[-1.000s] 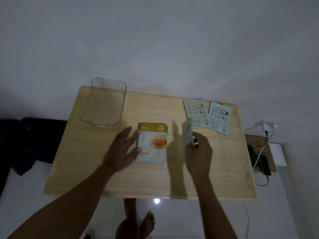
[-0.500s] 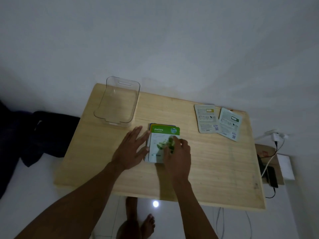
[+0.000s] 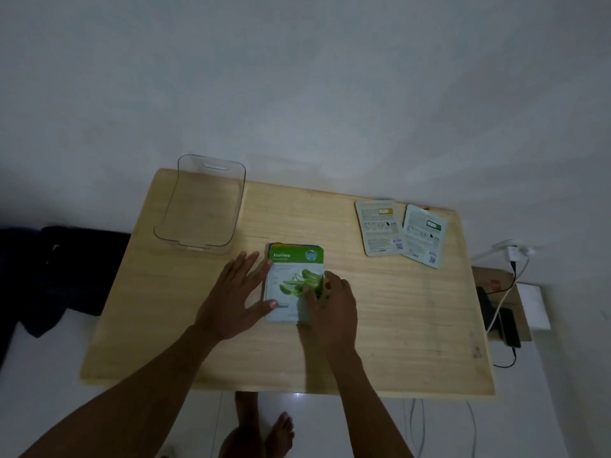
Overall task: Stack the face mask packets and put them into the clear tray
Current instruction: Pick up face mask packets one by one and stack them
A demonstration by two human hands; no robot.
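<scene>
Slippage is the main risk in the head view: the Aloe Vera packet (image 3: pixel 295 275) lies on top of the small stack (image 3: pixel 294 247) in the middle of the wooden table (image 3: pixel 396 325), and these glossy sachets would likely slide apart if the pile is lifted by one edge or squeezed unevenly. The left hand (image 3: pixel 236 297) lies flat with fingers spread against the stack's left edge, thumb on the lower corner; the right hand (image 3: pixel 332 307) presses its fingertips down on the packet's right side, fingers close together. Two more packets (image 3: pixel 380 228) lie face down, just touching, near the far right corner, so reaching for them may leave the pile unsteadied. The clear tray (image 3: pixel 239 206) stands empty at the far left corner, close to the table's edge, where a careless push could shove it off.
</scene>
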